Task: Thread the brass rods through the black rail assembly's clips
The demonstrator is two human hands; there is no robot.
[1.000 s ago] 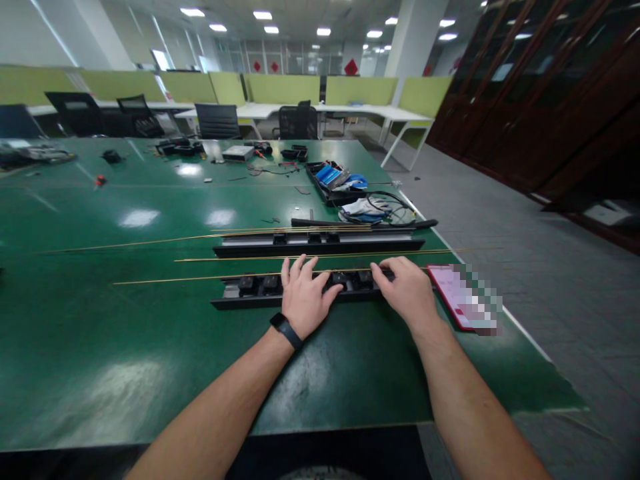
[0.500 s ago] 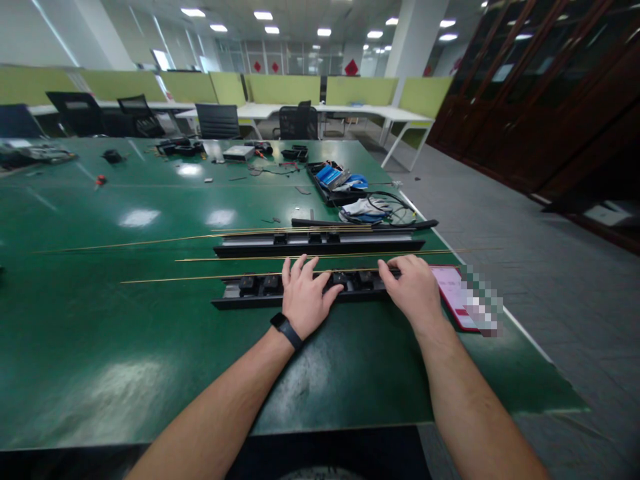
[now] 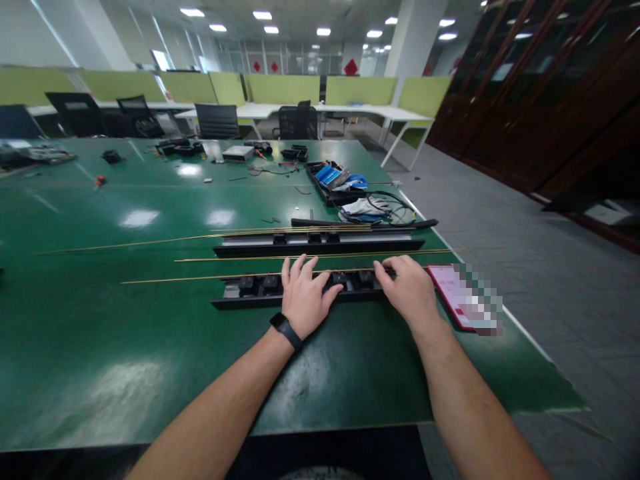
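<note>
A black channel-shaped rail [image 3: 245,305] lies across the table in front of me, with several black blocks [image 3: 271,284] set in its groove. Along its far edge runs a thin brass-coloured rod [image 3: 185,279]. My left hand [image 3: 304,297] rests over the middle of the rail, fingers spread, its fingertips beyond the rod. At the rail's right end my right hand [image 3: 407,290] is closed, thumb and index finger pinching at the rod; the hand hides that end of the rail.
Behind lie a second rail [image 3: 320,251] and more thin rods [image 3: 230,258]. A phone with a red edge [image 3: 453,293] is at my right. Farther back are gloves [image 3: 367,209], a black tray [image 3: 327,195] with blue packets, and a white box [image 3: 239,154]. The table's right edge [image 3: 530,343] is close.
My right hand has shifted slightly left along the rail, exposing more of the phone. My left hand stays in place.
</note>
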